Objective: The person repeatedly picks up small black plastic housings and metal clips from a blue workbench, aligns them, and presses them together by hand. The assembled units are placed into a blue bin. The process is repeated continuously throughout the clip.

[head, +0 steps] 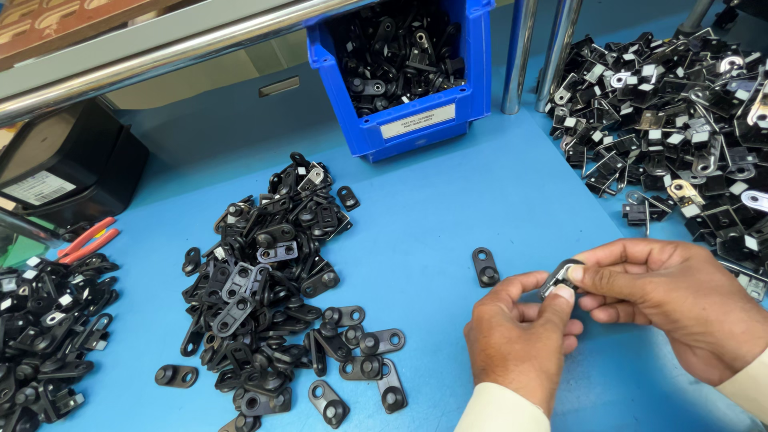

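Both hands' fingers [564,290] close on one small metal clip [559,277], left hand [516,336] pinching from below-left, right hand [680,300] from the right. The clip's long axis runs up-right, held above the tabletop [448,208]. A lone black plate [485,266] lies just left of the fingers, nearer the left hand, long axis pointing away.
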Available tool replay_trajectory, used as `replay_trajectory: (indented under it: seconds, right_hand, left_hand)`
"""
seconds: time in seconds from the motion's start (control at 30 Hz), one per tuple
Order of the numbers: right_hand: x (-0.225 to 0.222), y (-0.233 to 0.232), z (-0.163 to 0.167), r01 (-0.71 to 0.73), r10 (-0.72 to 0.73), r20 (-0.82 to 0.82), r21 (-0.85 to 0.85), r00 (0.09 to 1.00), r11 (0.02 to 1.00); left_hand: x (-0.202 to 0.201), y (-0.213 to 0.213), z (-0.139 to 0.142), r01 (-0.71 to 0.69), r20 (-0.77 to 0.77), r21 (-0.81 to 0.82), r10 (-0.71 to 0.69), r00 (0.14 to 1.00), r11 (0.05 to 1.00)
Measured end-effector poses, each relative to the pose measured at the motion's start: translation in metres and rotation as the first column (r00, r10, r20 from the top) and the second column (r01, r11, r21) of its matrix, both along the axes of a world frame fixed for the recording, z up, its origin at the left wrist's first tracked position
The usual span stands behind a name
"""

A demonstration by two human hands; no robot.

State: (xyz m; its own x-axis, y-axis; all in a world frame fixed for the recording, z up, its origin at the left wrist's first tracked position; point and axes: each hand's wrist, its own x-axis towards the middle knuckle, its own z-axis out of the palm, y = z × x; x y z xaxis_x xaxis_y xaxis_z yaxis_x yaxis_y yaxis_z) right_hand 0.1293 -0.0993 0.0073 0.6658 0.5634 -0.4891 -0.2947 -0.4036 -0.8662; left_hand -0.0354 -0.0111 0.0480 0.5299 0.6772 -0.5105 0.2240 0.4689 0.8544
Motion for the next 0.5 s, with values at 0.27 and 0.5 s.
replay_trajectory:
  seconds: [0.27, 0.5]
  right_hand:
    - [-0.019, 0.002, 0.011, 0.006, 0.0, 0.142, -0.038, 0.99, 0.999]
    - [-0.046, -0.006, 0.02, -0.051, 0.099, 0.533, -0.105, 0.84, 0.993]
  left_hand:
    - [0.0, -0.004, 0.005, -0.096, -0.122, -0.001, 0.095, 0.988, 0.995]
    - [-0.001, -0.005, 0.01, -0.115, -0.128, 0.014, 0.116, 0.985, 0.993]
